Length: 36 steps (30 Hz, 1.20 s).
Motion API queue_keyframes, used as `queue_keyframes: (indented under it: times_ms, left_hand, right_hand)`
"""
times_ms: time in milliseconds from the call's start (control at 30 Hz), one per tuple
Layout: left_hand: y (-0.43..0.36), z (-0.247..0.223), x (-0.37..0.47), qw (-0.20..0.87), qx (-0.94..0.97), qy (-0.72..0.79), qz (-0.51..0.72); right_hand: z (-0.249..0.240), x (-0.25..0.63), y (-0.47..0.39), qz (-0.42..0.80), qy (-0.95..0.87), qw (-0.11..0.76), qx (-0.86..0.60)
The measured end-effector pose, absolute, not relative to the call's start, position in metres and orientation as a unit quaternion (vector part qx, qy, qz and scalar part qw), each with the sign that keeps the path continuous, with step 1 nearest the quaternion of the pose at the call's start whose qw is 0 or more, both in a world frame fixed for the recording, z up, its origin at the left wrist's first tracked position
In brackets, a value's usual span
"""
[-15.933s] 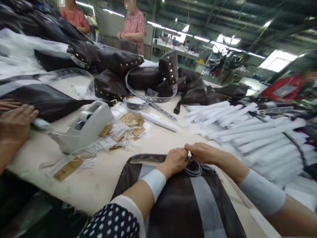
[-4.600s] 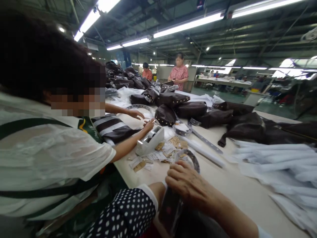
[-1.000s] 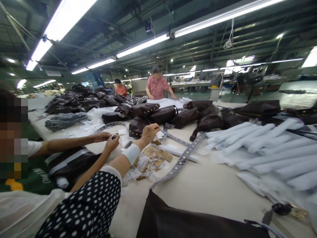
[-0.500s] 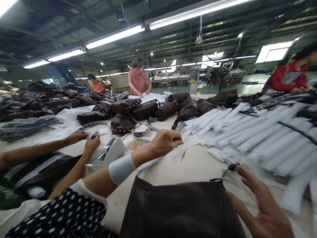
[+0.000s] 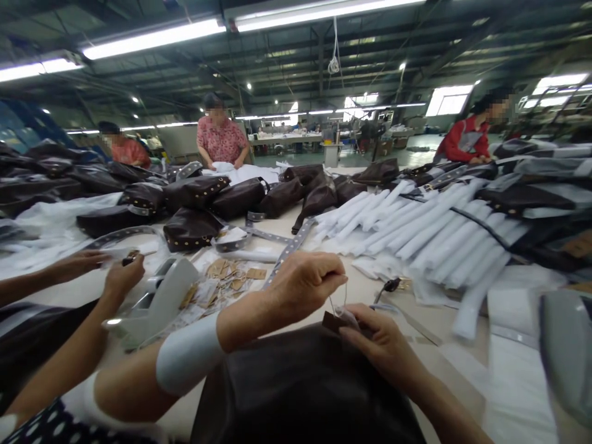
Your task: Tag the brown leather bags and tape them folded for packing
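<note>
Pinched in my left hand [image 5: 303, 283] is the thin string [image 5: 346, 287] of a hang tag. My right hand [image 5: 383, 336] grips the brown hang tag [image 5: 333, 322] itself, together with a small clear plastic piece. Both hands are over the top edge of a dark brown leather bag [image 5: 296, 382], which lies in front of me. A black cord end with a gold-coloured fitting [image 5: 393, 285] rests on the table just beyond my right hand. What my right fingertips press on is partly hidden.
To the left, a co-worker's hands [image 5: 123, 271] hold a small dark piece near a grey tape dispenser [image 5: 157, 302]. Loose tags [image 5: 231, 274] lie beside it. White wrapped rolls [image 5: 430, 231] are stacked at right, and brown bags [image 5: 192, 228] pile up behind. Several people work across the table.
My right hand has moved left from beside the bag and closed on the hang tag dangling from my left hand. The view has turned to the right.
</note>
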<state>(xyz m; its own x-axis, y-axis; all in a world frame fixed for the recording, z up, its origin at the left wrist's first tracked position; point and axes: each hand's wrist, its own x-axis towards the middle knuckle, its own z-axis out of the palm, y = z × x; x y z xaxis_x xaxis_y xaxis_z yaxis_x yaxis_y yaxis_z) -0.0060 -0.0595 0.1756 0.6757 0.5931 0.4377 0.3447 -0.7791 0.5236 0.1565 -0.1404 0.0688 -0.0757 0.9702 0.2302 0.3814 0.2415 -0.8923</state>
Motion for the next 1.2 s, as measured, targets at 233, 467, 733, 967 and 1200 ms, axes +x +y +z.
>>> queue_keyframes:
  times_ms: [233, 467, 733, 967, 1200]
  left_hand:
    - [-0.055, 0.181, -0.016, 0.192, 0.884, 0.257, 0.341]
    - [-0.058, 0.184, -0.022, 0.222, 0.864, 0.284, 0.352]
    - [-0.067, 0.196, -0.01, 0.247, 0.885, 0.258, 0.3]
    - [-0.079, 0.209, 0.033, 0.149, 0.94, 0.158, 0.262]
    - [-0.068, 0.195, 0.069, 0.24, 0.921, 0.155, 0.267]
  right_hand:
    - [0.061, 0.147, -0.142, 0.18, -0.665, 0.497, -0.527]
    - [0.04, 0.155, -0.143, -0.053, -0.687, 0.486, -0.537]
    - [0.073, 0.169, -0.156, 0.141, -0.667, 0.493, -0.54]
    - [0.145, 0.172, -0.153, 0.462, -0.528, 0.615, -0.36]
    - [0.13, 0.197, -0.165, 0.537, -0.386, 0.612, -0.435]
